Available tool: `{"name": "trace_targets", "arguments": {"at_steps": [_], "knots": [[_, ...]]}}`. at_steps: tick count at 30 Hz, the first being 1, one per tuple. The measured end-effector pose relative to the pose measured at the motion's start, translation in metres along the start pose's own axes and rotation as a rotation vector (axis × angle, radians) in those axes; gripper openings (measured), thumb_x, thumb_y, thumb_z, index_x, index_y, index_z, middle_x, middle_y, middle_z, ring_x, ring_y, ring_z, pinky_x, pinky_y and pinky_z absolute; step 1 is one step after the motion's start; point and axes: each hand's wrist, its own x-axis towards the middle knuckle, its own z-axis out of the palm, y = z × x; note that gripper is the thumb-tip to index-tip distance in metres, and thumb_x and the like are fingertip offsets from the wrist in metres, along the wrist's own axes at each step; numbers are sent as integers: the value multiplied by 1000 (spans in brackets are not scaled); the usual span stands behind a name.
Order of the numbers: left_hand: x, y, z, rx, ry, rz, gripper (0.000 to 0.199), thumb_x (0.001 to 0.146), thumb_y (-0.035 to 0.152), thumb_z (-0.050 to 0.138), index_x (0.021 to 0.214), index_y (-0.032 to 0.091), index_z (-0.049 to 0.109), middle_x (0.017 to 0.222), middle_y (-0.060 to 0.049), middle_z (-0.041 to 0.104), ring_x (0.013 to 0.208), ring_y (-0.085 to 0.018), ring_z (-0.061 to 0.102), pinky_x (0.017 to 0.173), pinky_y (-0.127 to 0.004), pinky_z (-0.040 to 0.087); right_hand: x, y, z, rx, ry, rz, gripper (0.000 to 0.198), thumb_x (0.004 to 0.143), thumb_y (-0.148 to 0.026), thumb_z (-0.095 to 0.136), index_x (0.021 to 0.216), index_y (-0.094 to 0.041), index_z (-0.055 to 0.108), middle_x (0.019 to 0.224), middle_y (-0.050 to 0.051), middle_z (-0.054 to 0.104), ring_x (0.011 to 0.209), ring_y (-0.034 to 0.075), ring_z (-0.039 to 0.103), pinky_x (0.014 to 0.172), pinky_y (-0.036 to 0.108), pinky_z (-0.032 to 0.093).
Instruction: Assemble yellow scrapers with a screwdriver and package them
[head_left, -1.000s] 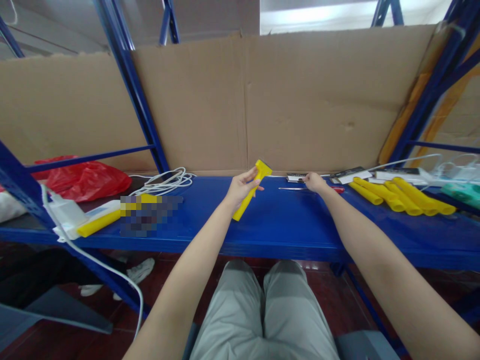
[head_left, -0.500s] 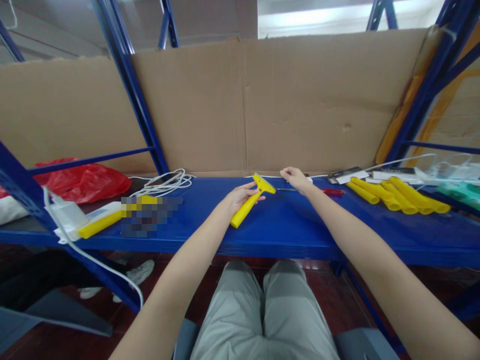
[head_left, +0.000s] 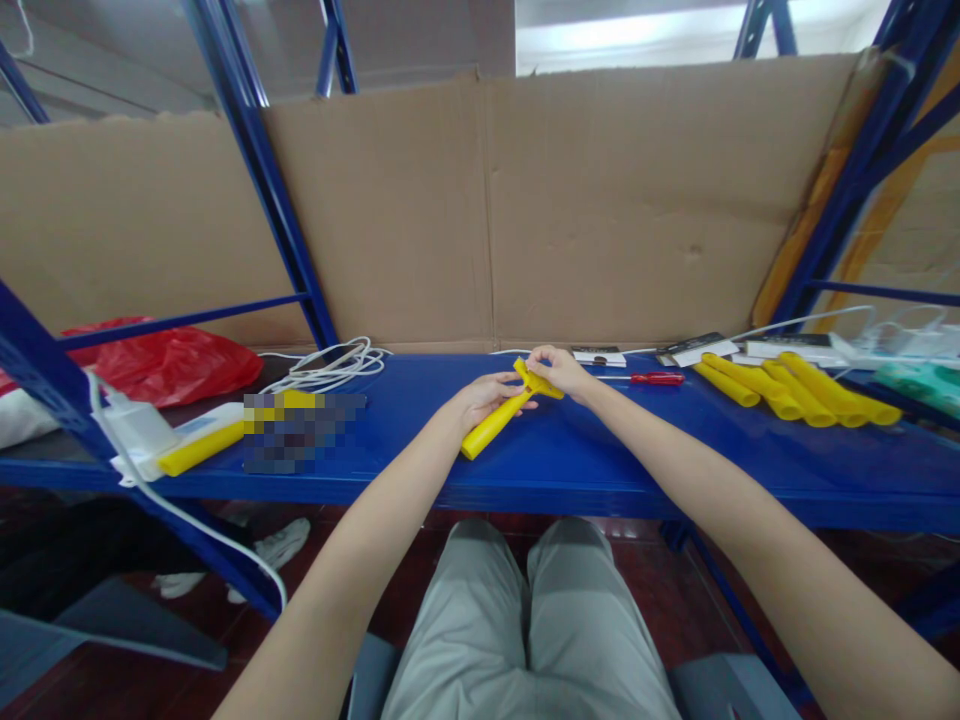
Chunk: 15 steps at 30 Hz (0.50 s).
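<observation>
A yellow scraper (head_left: 493, 428) with a T-shaped head is held just above the blue tabletop, its handle slanting down toward me. My left hand (head_left: 480, 398) is closed around it just below the head. Over the head, my right hand (head_left: 556, 370) has its fingertips pinched together; whatever they may hold is hidden. To the right of that hand lies a screwdriver (head_left: 657, 379) with a red handle, its shaft pointing left.
Several yellow handles (head_left: 806, 390) lie in a row at the right, near small boxes (head_left: 697, 350). On the left are a coiled white cable (head_left: 334, 368), a power strip (head_left: 214, 422) and a red plastic bag (head_left: 172, 365). Cardboard (head_left: 600, 210) walls off the back.
My right hand has come left and slightly down, from above the screwdriver shaft onto the scraper's head. My left hand keeps its hold, with the scraper slightly turned.
</observation>
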Motion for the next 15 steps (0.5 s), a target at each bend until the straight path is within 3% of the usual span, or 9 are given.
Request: {"name": "trace_targets", "arguments": {"at_steps": [7,15], "knots": [[2,-2,-2,16,-17,25,45,80,0,59,123,10,54,112,-19,67,75,-21,72,62,-28,57,2,5,0,-103,-52,-74,16,77,-31,58,66,-19,55,80,3,64,80,18,58,83,35,45],[2,-2,-1,4,-27,37,36,79,0,62,113,10,59,100,-16,70,71,-20,72,58,-25,56,3,6,-1,-172,-49,-53,15,79,-30,58,69,-19,57,83,4,66,81,19,59,82,36,46]]}}
